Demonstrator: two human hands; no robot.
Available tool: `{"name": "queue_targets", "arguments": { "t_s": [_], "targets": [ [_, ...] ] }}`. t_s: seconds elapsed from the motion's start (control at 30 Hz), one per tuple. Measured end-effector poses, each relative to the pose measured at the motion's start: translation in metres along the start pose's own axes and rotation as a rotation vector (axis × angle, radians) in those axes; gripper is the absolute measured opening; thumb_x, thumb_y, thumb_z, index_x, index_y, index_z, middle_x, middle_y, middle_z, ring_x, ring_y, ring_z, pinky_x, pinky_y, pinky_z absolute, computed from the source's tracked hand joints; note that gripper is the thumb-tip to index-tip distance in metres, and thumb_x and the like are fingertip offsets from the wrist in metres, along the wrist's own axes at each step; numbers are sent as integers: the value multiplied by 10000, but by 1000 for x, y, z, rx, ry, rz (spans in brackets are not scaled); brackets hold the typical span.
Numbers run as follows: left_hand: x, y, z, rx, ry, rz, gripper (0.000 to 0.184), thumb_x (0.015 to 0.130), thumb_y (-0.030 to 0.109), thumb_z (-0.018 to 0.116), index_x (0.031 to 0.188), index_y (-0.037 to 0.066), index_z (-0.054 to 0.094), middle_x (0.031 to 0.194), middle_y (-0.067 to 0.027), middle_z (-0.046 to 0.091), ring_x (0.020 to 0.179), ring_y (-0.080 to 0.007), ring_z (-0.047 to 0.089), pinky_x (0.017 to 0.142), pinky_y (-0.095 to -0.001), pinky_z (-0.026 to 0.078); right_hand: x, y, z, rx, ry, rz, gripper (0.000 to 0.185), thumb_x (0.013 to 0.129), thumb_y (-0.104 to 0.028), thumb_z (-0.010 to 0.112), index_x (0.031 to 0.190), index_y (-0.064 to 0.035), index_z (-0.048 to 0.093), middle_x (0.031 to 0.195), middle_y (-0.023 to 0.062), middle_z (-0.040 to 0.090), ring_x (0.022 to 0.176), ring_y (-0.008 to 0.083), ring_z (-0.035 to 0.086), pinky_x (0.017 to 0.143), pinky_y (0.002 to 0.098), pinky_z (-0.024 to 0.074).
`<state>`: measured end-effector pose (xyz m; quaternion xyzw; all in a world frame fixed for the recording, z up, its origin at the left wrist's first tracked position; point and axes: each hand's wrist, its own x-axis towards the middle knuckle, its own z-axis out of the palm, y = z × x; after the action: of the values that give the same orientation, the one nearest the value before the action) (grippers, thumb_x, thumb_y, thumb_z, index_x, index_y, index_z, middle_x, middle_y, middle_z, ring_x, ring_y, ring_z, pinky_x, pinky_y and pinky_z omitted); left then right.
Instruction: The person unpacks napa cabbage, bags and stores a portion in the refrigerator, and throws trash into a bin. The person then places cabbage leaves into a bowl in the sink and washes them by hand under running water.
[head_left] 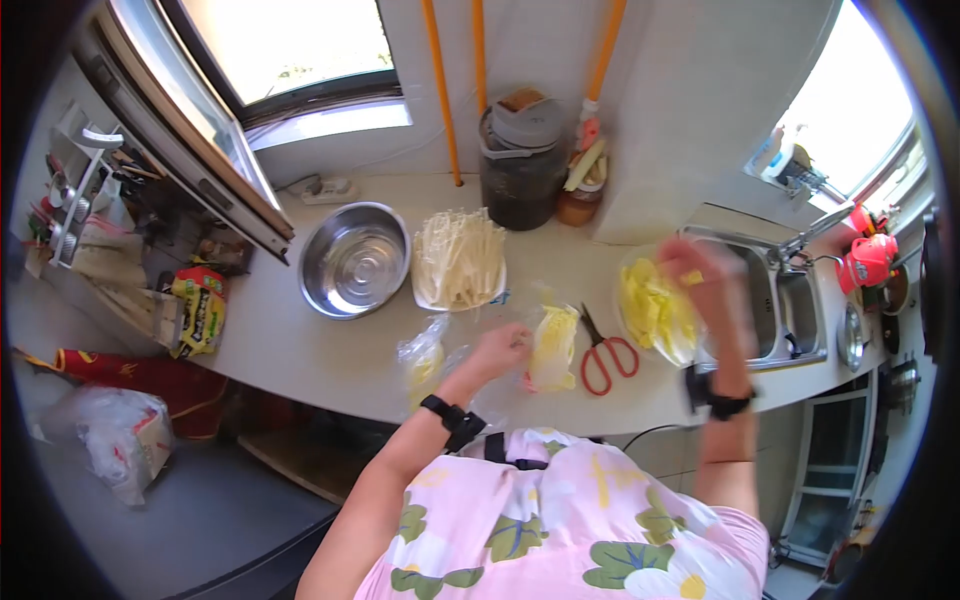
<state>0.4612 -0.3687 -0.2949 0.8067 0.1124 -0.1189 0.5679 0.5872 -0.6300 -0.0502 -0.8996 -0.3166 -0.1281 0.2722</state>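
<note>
On the counter, a pale yellow-green cabbage piece (pixel 554 348) lies just right of my left hand (pixel 503 350), whose fingers are curled near its edge; what they hold, if anything, is too small to make out. My right hand (pixel 695 265) is smeared by motion over the upper right of a plate of yellow leaves (pixel 652 300). Between the cabbage piece and the plate rest scissors (pixel 608 362) with red handles, blades pointing up and apart. Left of my left hand is a clear plastic bag (pixel 424 362) with something yellow in it.
A steel bowl (pixel 355 262) and a dish of enoki mushrooms (pixel 460 260) stand at the back left. Behind them are a dark lidded bucket (pixel 522 175) and a brown jar (pixel 580 205). The sink (pixel 800 310) is at the right, the open window frame (pixel 190 130) at the left.
</note>
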Motion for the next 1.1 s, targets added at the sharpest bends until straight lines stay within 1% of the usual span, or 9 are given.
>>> {"name": "queue_targets", "arguments": {
  "t_s": [0.03, 0.07, 0.1, 0.2, 0.3, 0.53, 0.6, 0.77, 1.1],
  "targets": [
    [12, -22, 9, 50, 54, 114, 437, 794, 205, 671, 1173, 12, 567, 946, -107, 661, 753, -160, 618, 616, -284, 505, 5, 3, -34, 102, 134, 23, 202, 855, -149, 608, 1036, -74, 658, 928, 36, 672, 844, 155, 633, 769, 277, 497],
    [17, -36, 12, 110, 106, 224, 404, 794, 193, 662, 1146, 10, 585, 926, -97, 660, 734, -156, 612, 615, -283, 502, 12, -12, -77, 647, 389, -126, 362, 916, -218, 507, 1196, 6, 561, 1072, 142, 640, 1002, 230, 614, 850, 308, 483],
    [14, -31, 11, 55, 87, 180, 399, 797, 187, 655, 1149, 11, 584, 902, -84, 655, 730, -148, 605, 617, -281, 498, 12, -37, -105, 816, 521, -302, 361, 916, -215, 507, 1196, 7, 560, 1072, 141, 639, 1002, 230, 613, 852, 308, 482],
    [0, 6, 4, -128, 23, -81, 372, 798, 153, 633, 1132, -5, 591, 930, -126, 672, 800, -177, 646, 702, -314, 516, -10, -103, -160, 887, 564, -824, 358, 915, -208, 506, 1196, 7, 558, 1073, 137, 636, 1005, 228, 610, 858, 309, 480],
    [6, -3, 3, -184, -13, -45, 367, 820, 143, 619, 1139, -32, 572, 904, -112, 661, 751, -158, 628, 660, -299, 508, -22, -141, -162, 903, 506, -1036, 354, 913, -200, 506, 1195, 8, 556, 1075, 134, 633, 1007, 227, 607, 865, 309, 478],
    [-4, -6, 15, -155, -30, -68, 346, 839, 146, 610, 1122, -48, 570, 881, -104, 647, 713, -137, 591, 638, -284, 489, -20, -150, -147, 910, 498, -1050, 347, 910, -183, 504, 1195, 9, 551, 1078, 126, 625, 1012, 223, 599, 880, 311, 472],
    [19, -21, 18, -212, 30, -25, 301, 862, 189, 613, 1109, 16, 595, 779, -27, 612, 644, -96, 559, 551, -268, 466, -19, -147, -142, 908, 500, -1066, 345, 909, -177, 504, 1195, 10, 550, 1079, 124, 623, 1014, 222, 597, 885, 311, 471],
    [12, -5, 11, -155, -22, -116, 328, 867, 224, 610, 1135, 38, 584, 812, -29, 632, 658, -98, 577, 452, -273, 450, -18, -144, -129, 909, 500, -1100, 340, 907, -165, 502, 1194, 11, 546, 1082, 119, 618, 1018, 219, 591, 896, 312, 467],
    [14, -10, 9, -102, 81, 0, 444, 785, 266, 679, 1111, -14, 567, 790, -98, 651, 623, -173, 615, 526, -311, 509, -21, -154, -150, 874, 443, -1087, 331, 902, -140, 500, 1193, 13, 539, 1086, 108, 607, 1025, 214, 580, 918, 314, 459]
  ]
}}
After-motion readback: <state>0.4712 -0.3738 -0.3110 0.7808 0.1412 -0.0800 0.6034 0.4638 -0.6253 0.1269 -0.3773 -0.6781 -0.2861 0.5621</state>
